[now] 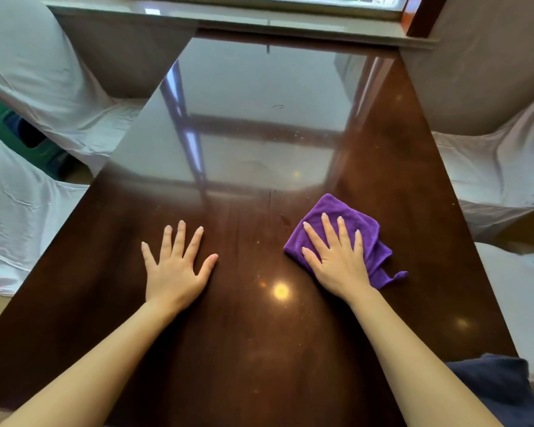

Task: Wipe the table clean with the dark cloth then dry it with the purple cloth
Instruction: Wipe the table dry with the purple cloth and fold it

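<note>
1. Two hands are lying flat, fingers spread, grasping nothing: the left hand (174, 268) beside the purple cloth (356, 223).
2. The right hand (336, 257) is pressing that cloth onto the surface (244, 349).
3. The dark cloth (500, 386) is lying well behind the purple cloth.

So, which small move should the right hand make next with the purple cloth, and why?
Probably slide the right hand, flat on the purple cloth, away toward the far glossy part of the table. The dark cloth lies aside, so drying seems underway.
</note>
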The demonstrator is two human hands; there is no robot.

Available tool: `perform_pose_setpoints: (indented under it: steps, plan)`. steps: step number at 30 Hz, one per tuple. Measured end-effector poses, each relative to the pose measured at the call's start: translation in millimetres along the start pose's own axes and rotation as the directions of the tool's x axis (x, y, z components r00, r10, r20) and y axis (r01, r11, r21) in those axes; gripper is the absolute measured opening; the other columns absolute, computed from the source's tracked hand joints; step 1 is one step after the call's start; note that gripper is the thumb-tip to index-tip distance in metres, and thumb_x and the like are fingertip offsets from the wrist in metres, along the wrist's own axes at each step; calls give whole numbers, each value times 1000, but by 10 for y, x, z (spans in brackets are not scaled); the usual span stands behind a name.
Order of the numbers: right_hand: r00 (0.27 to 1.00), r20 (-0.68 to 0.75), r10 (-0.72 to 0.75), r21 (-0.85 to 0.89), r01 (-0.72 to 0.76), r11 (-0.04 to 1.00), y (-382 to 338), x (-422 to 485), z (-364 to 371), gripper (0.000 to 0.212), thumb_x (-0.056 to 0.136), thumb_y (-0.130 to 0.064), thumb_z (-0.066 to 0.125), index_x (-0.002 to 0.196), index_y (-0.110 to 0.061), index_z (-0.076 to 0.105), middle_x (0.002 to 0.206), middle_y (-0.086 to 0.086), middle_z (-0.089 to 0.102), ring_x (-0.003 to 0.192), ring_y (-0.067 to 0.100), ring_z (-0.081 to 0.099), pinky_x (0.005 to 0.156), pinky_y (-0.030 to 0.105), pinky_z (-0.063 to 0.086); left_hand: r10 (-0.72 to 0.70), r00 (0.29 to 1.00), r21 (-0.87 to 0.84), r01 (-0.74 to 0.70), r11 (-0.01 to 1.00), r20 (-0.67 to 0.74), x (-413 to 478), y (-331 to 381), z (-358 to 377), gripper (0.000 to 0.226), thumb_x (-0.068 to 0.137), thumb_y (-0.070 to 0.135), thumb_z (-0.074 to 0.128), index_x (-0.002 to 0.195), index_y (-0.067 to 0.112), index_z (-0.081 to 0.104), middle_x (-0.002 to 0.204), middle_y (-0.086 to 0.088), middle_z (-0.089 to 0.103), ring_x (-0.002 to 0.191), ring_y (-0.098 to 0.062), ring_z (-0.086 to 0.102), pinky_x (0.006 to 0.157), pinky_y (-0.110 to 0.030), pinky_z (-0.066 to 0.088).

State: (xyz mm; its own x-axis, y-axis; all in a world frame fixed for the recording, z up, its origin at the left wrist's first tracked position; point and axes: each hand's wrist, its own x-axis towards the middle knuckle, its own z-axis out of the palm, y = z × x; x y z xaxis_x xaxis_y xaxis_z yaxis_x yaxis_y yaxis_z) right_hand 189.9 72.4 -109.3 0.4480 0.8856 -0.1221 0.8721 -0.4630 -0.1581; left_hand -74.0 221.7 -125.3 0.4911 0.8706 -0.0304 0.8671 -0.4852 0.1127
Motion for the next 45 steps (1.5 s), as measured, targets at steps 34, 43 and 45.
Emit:
perform_pose_setpoints:
  steps: [34, 43, 45]
  plan:
    - [990, -32, -137, 60, 139, 988, -1486, 1804, 27, 55, 91, -55, 18, 142, -38, 11, 158, 1, -1, 144, 28, -9, 111, 58, -9, 23, 999, 8, -23, 1000, -43, 5, -34, 27, 68, 82, 70, 3, 142, 39, -4, 157, -1, 3, 144, -22, -4, 112, -61, 0]
    - [989, -56, -137, 71, 140, 988, -1299, 1004, 112, 54, 90, -57, 21, 141, -41, 12, 158, -3, 1, 144, 24, -8, 113, 53, -9, 6, 999, -7, -7, 1000, -52, 19, -32, 39, 70, 80, 72, 4, 142, 40, -1, 158, 0, 3, 144, -20, -4, 112, -61, -2]
    - [992, -59, -110, 69, 114, 991, -1186, 861, 103, 54, 90, -57, 20, 141, -42, 12, 158, -3, 1, 144, 23, -8, 113, 52, -8, 4, 999, -5, -5, 1000, -50, 22, -34, 46, 70, 80, 72, 4, 142, 41, 0, 158, 1, 2, 144, -19, -4, 112, -61, -3]
